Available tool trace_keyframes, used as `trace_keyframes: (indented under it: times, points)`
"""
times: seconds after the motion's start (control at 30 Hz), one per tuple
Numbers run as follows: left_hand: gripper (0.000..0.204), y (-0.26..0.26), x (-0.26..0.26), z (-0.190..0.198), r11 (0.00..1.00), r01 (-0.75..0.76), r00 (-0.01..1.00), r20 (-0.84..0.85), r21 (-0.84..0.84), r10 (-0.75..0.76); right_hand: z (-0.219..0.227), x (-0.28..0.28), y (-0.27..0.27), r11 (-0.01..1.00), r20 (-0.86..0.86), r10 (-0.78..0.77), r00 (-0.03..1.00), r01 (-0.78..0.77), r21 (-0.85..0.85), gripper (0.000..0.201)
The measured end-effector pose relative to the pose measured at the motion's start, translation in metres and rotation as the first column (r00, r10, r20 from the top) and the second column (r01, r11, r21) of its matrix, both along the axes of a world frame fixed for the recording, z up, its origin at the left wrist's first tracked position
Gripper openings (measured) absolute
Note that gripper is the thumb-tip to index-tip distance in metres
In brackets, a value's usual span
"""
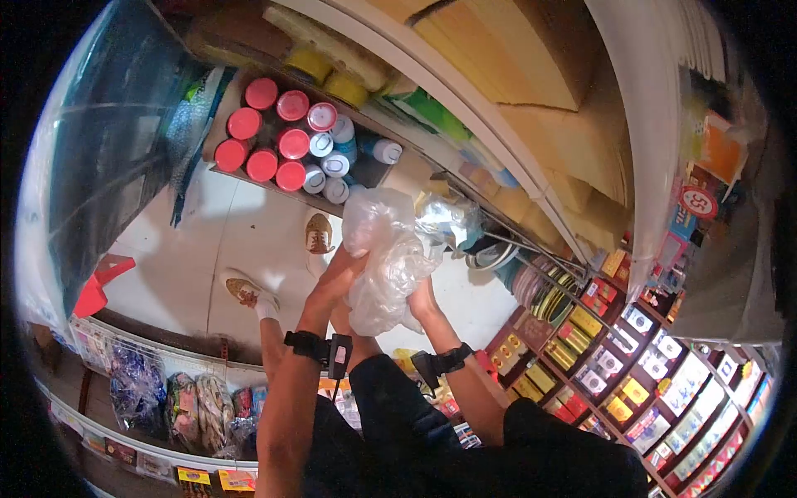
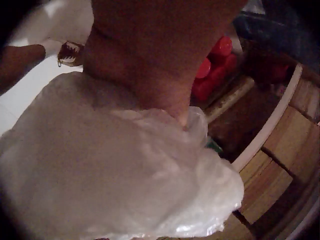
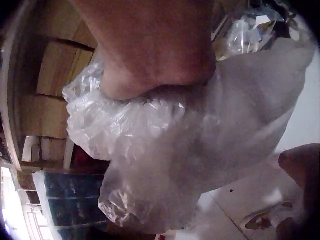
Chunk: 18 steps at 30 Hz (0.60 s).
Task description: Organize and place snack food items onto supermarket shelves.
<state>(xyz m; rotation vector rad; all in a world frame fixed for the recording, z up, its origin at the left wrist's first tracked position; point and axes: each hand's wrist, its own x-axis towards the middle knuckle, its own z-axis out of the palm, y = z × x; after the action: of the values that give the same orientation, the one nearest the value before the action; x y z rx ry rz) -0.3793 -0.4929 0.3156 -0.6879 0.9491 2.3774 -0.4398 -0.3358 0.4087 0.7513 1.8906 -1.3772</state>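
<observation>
A crumpled, translucent plastic bag (image 1: 386, 270) is held up in front of the body, between both hands. My left hand (image 1: 341, 272) grips its left side, fingers mostly covered by the film. On the opposite side my right hand (image 1: 422, 300) holds the bag lower down, its fingers hidden too. Seen from the left wrist, the plastic bag (image 2: 120, 165) bulges wide below the left hand (image 2: 155, 95). In the right wrist view, the right hand (image 3: 150, 80) sinks into bunched folds of the plastic bag (image 3: 150, 130).
Red-lidded containers (image 1: 293, 143) and white-capped bottles (image 1: 335, 163) stand in a box beyond the bag. Shelving with cardboard boxes (image 1: 506, 50) runs along the upper right. Packaged goods (image 1: 573, 336) fill racks at right. A shoe (image 1: 319, 233) shows on the white floor (image 1: 183, 274).
</observation>
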Motion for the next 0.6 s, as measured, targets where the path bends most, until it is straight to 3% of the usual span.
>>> trace_keyframes:
  times: [0.03, 0.07, 0.13, 0.2, 0.27, 0.3, 0.37, 0.4, 0.5, 0.57, 0.6]
  points:
    - [0.065, 0.007, 0.001, -0.004, 0.981, 0.116, 0.993, 0.008, -0.153, -0.117, 0.003, 0.001, 0.007, 0.993, 0.007, 0.108, 0.994, -0.108, 0.037, 0.047]
    - [0.065, 0.013, 0.004, -0.005, 0.981, 0.118, 0.993, 0.009, -0.153, -0.118, 0.005, -0.001, 0.011, 0.973, 0.017, 0.218, 0.976, -0.219, 0.069, 0.045]
    - [0.067, 0.028, 0.008, 0.002, 0.968, 0.083, 0.988, -0.104, -0.237, -0.11, -0.005, -0.001, 0.026, 0.972, 0.05, 0.217, 0.975, -0.221, 0.077, 0.041]
    - [0.071, 0.016, -0.009, 0.038, 0.948, 0.124, 0.987, -0.064, -0.292, -0.148, -0.007, -0.003, 0.032, 0.972, 0.082, 0.215, 0.973, -0.222, 0.082, 0.038]
    - [0.074, 0.004, -0.02, 0.048, 0.982, 0.18, 0.968, 0.187, -0.052, -0.168, -0.002, -0.013, 0.022, 0.969, -0.034, 0.243, 0.97, -0.241, 0.054, 0.044]
    - [0.074, 0.005, -0.012, 0.033, 0.982, 0.175, 0.968, 0.194, -0.064, -0.16, -0.003, -0.018, 0.014, 0.968, -0.032, 0.248, 0.968, -0.246, 0.04, 0.044]
    - [0.067, 0.012, 0.015, -0.012, 0.93, 0.073, 0.989, -0.092, -0.361, -0.113, 0.0, -0.032, -0.009, 0.926, -0.367, 0.376, 0.851, -0.337, 0.168, 0.039]
    - [0.067, 0.003, 0.015, -0.013, 0.927, 0.071, 0.991, -0.082, -0.367, -0.108, 0.002, -0.041, -0.022, 0.926, -0.362, 0.378, 0.852, -0.344, 0.158, 0.039]
    - [0.06, -0.031, -0.017, -0.029, 0.966, 0.055, 0.997, -0.04, -0.253, -0.068, 0.006, -0.081, -0.067, 0.85, -0.54, 0.517, 0.663, -0.473, 0.233, 0.041]
    - [0.056, -0.046, -0.026, -0.039, 0.974, -0.22, 0.967, 0.123, -0.059, 0.225, 0.01, -0.101, -0.096, 0.824, -0.572, 0.55, 0.608, -0.505, 0.256, 0.04]
    - [0.056, -0.056, -0.031, -0.024, 0.972, -0.226, 0.964, 0.127, -0.063, 0.232, 0.009, -0.11, -0.112, 0.801, -0.608, 0.573, 0.55, -0.532, 0.273, 0.037]
